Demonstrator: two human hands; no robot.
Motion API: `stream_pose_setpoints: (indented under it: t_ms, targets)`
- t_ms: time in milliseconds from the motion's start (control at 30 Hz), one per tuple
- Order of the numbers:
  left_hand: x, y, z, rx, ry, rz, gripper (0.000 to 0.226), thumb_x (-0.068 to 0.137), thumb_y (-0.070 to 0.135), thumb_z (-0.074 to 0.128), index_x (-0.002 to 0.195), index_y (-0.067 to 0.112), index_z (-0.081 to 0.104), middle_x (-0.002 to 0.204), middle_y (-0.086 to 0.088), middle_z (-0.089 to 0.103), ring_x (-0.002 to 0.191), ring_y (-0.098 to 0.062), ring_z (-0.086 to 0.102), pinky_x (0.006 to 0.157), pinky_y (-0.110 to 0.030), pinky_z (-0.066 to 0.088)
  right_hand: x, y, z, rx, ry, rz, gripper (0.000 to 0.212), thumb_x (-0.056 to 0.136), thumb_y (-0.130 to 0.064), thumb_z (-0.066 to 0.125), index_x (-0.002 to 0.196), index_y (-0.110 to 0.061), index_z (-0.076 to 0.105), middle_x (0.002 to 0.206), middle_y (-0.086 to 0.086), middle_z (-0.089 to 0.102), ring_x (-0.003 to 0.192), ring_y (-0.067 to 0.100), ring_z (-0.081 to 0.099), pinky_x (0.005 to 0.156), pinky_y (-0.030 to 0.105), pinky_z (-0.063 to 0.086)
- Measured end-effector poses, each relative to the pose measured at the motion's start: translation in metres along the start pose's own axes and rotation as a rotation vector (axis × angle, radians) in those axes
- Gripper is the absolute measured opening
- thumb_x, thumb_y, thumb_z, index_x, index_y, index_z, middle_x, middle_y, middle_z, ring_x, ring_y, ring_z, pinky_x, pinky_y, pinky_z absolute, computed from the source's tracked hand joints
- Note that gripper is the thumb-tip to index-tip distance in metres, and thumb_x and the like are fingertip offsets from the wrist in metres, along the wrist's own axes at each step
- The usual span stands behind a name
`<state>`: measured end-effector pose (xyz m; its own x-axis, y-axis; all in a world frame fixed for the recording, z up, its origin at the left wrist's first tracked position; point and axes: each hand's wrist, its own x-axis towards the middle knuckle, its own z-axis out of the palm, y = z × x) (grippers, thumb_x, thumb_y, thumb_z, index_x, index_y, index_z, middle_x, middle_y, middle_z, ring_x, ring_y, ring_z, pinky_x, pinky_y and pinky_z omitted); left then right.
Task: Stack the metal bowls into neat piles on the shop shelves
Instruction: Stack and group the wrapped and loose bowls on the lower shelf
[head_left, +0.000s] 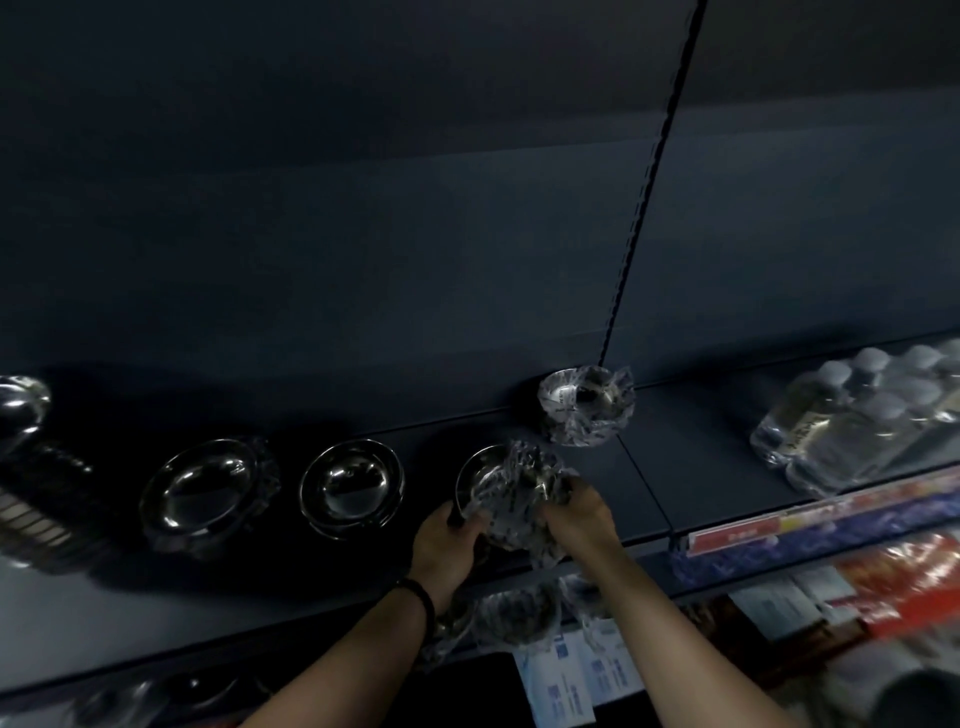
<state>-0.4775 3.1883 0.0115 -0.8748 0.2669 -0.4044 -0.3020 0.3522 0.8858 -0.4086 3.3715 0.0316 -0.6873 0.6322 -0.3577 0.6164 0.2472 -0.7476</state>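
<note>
From the head view, I have both hands up at the front edge of the dark shelf (649, 467). My left hand (447, 545) grips the near rim of a metal bowl (480, 470) that is half inside a crinkled plastic wrapper (524, 499); the fingers are curled around the bowl's edge. My right hand (579, 517) is closed on the wrapper's bunched right side. The bowl sits just behind the shelf's front edge, right of its middle, mouth upward and tipped a little toward me. Being round, it has no real long axis; what matters is that the opening faces up.

To the left along the same shelf stand two piles of bowls (352, 486) and (208, 493), mouths up, and at the far left edge another shiny bowl (21, 405). Nearer the back edge, just right of my hands, a wrapped bowl (587, 402) rests by the upright post. A pack of water bottles (852, 415) lies well apart toward the right end.

As I judge it, the step is freeing this bowl from its wrapper, or settling it in place. To do it well I would hold the rim steady with the left hand, draw the plastic away to the right without dragging the bowl off the edge, then nest it level so the pile stays straight. Thin steel on steel slides easily, so I would lower it squarely.

More wrapped bowls (519, 613) show on the shelf below, too dim to count.
</note>
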Motion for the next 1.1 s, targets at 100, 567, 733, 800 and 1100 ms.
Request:
stream_pose_setpoints:
  t_ms: [100, 567, 733, 800, 1100]
  targets:
    - [0.004, -0.005, 0.003, -0.047, 0.041, 0.005, 0.017, 0.097, 0.032, 0.076, 0.082, 0.025, 0.078, 0.081, 0.003, 0.079, 0.091, -0.025, 0.078, 0.089, -0.042, 0.062, -0.002, 0.001, -0.004, 0.024, 0.012, -0.024, 0.055, 0.089, -0.04, 0.072, 0.138, -0.021, 0.059, 0.11, -0.001, 0.064, 0.099, 0.019, 0.059, 0.088, 0.029, 0.051]
    - [0.009, -0.007, -0.006, -0.522, 0.197, -0.239, 0.025, 0.096, 0.018, 0.077, 0.1, -0.006, 0.073, 0.092, -0.02, 0.078, 0.082, -0.029, 0.075, 0.085, -0.046, 0.063, 0.004, 0.008, -0.004, 0.097, 0.059, 0.026, 0.056, 0.085, -0.038, 0.08, 0.136, -0.022, 0.063, 0.104, 0.0, 0.069, 0.093, 0.025, 0.072, 0.077, 0.038, 0.063]
    - [-0.004, -0.017, -0.009, -0.396, 0.299, -0.193, 0.013, 0.1, 0.017, 0.071, 0.093, 0.007, 0.068, 0.091, -0.015, 0.074, 0.079, -0.029, 0.073, 0.067, -0.036, 0.06, 0.004, 0.01, 0.002, 0.075, 0.081, 0.043, 0.054, 0.085, -0.044, 0.079, 0.132, -0.021, 0.066, 0.103, 0.001, 0.071, 0.096, 0.027, 0.072, 0.084, 0.042, 0.063]
    - [-0.017, -0.022, -0.009, -0.082, 0.396, -0.004, 0.016, 0.097, 0.02, 0.072, 0.088, 0.015, 0.061, 0.084, -0.008, 0.069, 0.079, -0.03, 0.069, 0.07, -0.035, 0.051, 0.006, 0.008, 0.003, 0.083, 0.054, 0.044, 0.059, 0.083, -0.047, 0.079, 0.135, -0.023, 0.064, 0.106, 0.002, 0.071, 0.098, 0.027, 0.072, 0.084, 0.043, 0.063]
    - [-0.029, -0.002, -0.003, 0.99, 0.044, 0.832, 0.044, 0.094, 0.05, 0.056, 0.135, 0.033, 0.057, 0.142, 0.002, 0.055, 0.133, -0.028, 0.05, 0.109, -0.044, 0.046, 0.016, -0.019, -0.032, -0.193, 0.41, -0.235, 0.039, 0.098, -0.023, 0.062, 0.131, -0.005, 0.055, 0.132, 0.021, 0.053, 0.103, 0.044, 0.063, 0.075, 0.037, 0.044]
